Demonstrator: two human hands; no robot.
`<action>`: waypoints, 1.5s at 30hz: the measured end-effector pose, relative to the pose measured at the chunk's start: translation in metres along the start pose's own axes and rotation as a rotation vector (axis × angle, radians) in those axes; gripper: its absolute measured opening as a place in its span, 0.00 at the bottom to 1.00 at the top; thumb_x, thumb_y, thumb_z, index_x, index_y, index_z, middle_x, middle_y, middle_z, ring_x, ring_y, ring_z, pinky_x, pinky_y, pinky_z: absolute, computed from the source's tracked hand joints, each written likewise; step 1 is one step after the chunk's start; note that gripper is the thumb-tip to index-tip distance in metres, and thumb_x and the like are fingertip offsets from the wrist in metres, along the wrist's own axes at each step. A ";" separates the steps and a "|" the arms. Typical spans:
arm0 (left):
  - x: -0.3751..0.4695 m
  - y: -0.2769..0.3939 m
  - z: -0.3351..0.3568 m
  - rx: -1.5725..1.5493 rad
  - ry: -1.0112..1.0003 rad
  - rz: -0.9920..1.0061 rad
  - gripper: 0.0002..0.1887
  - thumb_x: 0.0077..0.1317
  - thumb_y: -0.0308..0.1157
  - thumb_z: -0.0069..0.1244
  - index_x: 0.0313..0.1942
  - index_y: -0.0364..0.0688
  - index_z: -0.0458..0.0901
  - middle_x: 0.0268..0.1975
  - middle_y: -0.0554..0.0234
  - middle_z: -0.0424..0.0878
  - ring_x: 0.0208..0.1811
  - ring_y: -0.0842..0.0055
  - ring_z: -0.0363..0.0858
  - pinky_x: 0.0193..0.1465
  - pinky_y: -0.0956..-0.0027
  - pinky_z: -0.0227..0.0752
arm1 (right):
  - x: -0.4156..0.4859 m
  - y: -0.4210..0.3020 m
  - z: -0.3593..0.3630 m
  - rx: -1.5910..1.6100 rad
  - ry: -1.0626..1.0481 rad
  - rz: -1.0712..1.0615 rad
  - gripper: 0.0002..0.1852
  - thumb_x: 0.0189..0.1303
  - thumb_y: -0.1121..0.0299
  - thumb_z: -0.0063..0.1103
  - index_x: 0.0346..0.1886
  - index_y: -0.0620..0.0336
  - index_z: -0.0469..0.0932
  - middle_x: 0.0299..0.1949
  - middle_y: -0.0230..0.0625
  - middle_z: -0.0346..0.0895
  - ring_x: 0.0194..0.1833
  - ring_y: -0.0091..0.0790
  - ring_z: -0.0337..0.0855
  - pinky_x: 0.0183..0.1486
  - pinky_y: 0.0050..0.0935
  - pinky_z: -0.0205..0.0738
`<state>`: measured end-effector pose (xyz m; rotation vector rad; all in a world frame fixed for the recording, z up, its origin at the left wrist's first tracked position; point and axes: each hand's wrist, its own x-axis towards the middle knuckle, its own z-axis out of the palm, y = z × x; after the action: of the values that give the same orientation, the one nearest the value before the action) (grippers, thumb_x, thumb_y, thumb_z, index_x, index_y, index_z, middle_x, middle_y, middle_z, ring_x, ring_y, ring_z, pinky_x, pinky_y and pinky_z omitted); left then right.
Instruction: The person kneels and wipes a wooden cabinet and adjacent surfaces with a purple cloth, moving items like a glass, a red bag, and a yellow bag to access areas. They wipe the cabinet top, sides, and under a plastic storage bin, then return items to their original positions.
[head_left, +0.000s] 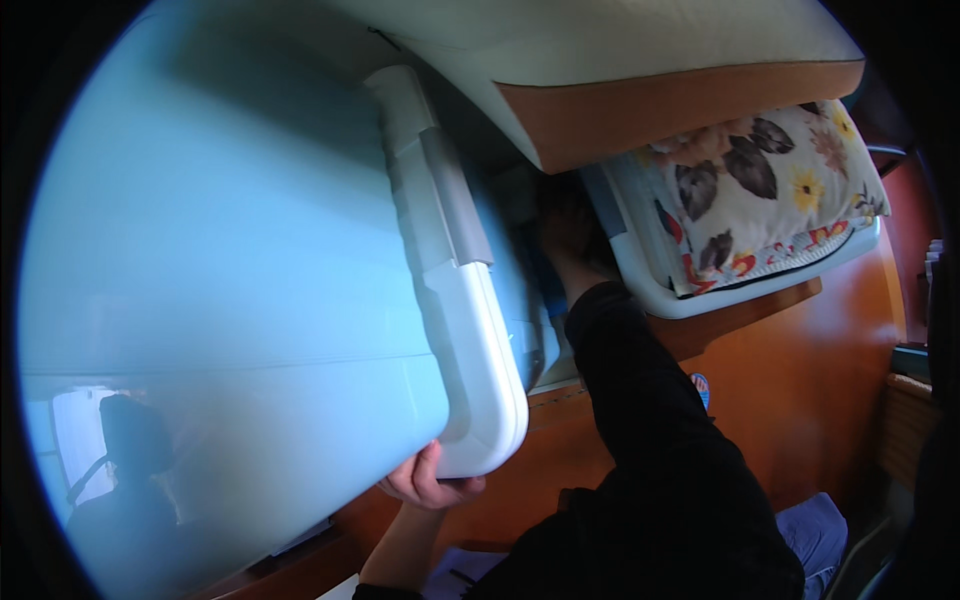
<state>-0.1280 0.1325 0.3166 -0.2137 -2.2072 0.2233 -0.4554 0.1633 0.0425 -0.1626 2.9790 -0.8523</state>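
Note:
A large light-blue plastic storage box (247, 247) fills the left side of the view, its smooth side showing a reflection. Along its edge runs a white rim (487, 352) with a grey latch (457, 199). My left hand (431, 480) grips the rounded lower corner of this box, fingers curled over the edge. My right arm, in a black sleeve, stretches up into a dark gap beside the box. There my right hand (566, 225) lies in deep shadow, so its fingers and anything in them are hard to make out. Something blue (553, 285) shows just next to that wrist.
To the right, a folded floral-print textile (757, 180) sits on a white-rimmed bin (675, 304). A beige and brown padded-looking object (675, 97) overhangs the gap from above. Glossy orange-brown wood (795, 390) extends below, with a small round colourful item (699, 390).

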 end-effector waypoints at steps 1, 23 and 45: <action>-0.002 -0.002 0.001 0.007 0.037 -0.002 0.30 0.61 0.57 0.41 0.42 0.34 0.79 0.40 0.53 0.76 0.44 0.63 0.72 0.47 0.60 0.65 | -0.011 -0.007 0.003 -0.131 -0.020 -0.026 0.24 0.69 0.55 0.40 0.64 0.54 0.68 0.63 0.49 0.66 0.60 0.48 0.69 0.61 0.50 0.65; -0.022 0.134 0.045 -0.716 -0.472 0.044 0.16 0.58 0.27 0.55 0.48 0.38 0.81 0.51 0.56 0.77 0.47 0.66 0.77 0.45 0.65 0.75 | -0.259 0.158 -0.248 1.255 -0.433 0.136 0.15 0.45 0.79 0.50 0.40 0.73 0.76 0.43 0.39 0.70 0.45 0.33 0.72 0.51 0.25 0.65; -0.061 0.156 0.220 -0.263 -0.482 0.082 0.02 0.51 0.29 0.50 0.24 0.46 0.74 0.39 0.66 0.77 0.31 0.67 0.74 0.36 0.64 0.71 | -0.222 0.207 -0.165 0.398 -0.199 -0.122 0.20 0.48 0.72 0.59 0.47 0.72 0.76 0.49 0.55 0.72 0.51 0.58 0.73 0.54 0.42 0.71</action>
<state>-0.2560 0.2512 0.1019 -0.4324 -2.7099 0.0263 -0.2645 0.4494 0.0750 -0.3893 2.5763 -1.3329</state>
